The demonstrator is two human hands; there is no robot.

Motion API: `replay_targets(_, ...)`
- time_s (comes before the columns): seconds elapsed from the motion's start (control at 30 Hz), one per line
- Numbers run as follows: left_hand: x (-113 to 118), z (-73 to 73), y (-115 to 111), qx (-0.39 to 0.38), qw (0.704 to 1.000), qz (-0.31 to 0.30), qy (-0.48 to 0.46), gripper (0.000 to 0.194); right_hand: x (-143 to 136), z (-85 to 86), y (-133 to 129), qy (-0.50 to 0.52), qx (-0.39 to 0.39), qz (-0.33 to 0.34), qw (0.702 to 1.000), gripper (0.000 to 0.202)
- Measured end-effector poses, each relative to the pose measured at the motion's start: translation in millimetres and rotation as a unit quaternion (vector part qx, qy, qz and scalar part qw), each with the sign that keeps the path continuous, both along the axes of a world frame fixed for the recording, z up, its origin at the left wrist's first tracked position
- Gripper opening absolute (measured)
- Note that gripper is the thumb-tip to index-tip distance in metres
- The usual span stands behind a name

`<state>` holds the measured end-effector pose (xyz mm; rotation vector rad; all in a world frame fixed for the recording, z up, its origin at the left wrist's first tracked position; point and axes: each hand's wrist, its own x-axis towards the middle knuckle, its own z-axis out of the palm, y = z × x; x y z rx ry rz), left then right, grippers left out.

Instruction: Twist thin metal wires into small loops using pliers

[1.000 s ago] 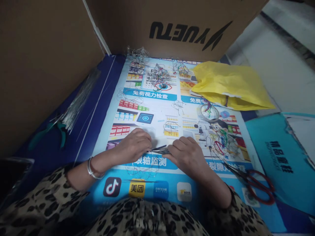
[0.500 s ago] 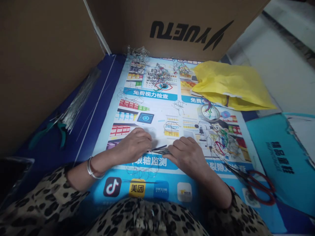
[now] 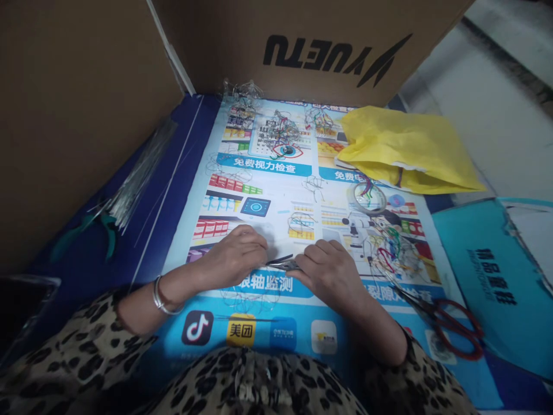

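Note:
My right hand (image 3: 330, 271) is closed around a metal tool whose slim jaws look like needle-nose pliers (image 3: 286, 263); its handles are hidden inside the fist. The jaws point left and stand slightly apart. Their tips reach the fingers of my left hand (image 3: 235, 253), which are pinched together. Whatever the left fingers hold is too small or too covered to name. Below the hands, thin loops of wire (image 3: 250, 298) lie on the printed poster (image 3: 280, 196).
Tangled wire pieces (image 3: 280, 132) lie toward the back. Red-handled scissors (image 3: 458, 328) rest at right, near a roll of tape (image 3: 369, 197) and a yellow bag (image 3: 410, 150). Green-handled pliers (image 3: 108, 233) and a wire bundle (image 3: 138, 178) lie left. Cardboard walls (image 3: 224, 46) rise behind.
Hardly anything differs. Both hands and the pliers stay in almost the same place, with only a slight shift at the jaws.

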<state>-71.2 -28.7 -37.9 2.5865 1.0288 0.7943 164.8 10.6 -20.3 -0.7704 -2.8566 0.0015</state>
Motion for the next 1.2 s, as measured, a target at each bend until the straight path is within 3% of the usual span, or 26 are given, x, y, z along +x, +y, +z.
replay_targets(0.43,-3,-1.8,1,-0.008,1.0,0.009,-0.015,0.01,1,-3.2,1,-0.002,-0.014,-0.016,1.0,0.027)
replay_targets(0.77,-3,-1.9,0,0.018,0.999,0.032,-0.03,0.01,-1,2.0,-4,0.04,-0.066,-0.045,0.996,0.03)
replay_targets(0.97,-1,1.9,1,0.064,0.997,0.032,-0.03,0.01,-3,4.3,-8,0.013,-0.045,-0.055,0.997,0.027)
replay_targets(1.2,-2,-2.7,-2,0.067,0.997,0.033,-0.024,0.011,-6,5.4,-12,0.005,-0.019,-0.053,0.998,0.026)
